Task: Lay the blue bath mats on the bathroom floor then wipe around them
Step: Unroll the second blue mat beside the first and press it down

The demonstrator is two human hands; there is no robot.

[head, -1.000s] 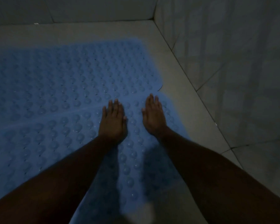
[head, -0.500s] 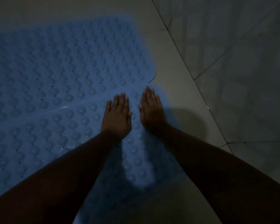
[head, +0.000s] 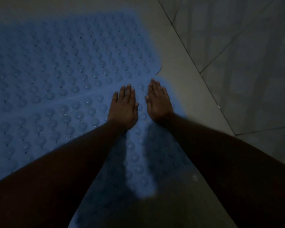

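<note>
Two blue bath mats covered in round suction bumps lie flat on the floor, side by side. The far mat [head: 69,53] fills the upper left. The near mat [head: 44,122] runs under my arms, its right end by the wall. My left hand [head: 124,108] lies flat with straight fingers on the near mat close to the seam. My right hand [head: 158,101] presses flat on the same mat's right corner, a little apart from the left. The light is dim.
A strip of pale floor tile [head: 184,76] runs between the mats and the tiled wall [head: 247,51] on the right. More bare floor [head: 179,209] shows at the bottom below the near mat's edge.
Both hands stay flat on the near mat and have shifted slightly toward its right corner. The view has tilted down, so the room's far corner has left the frame.
</note>
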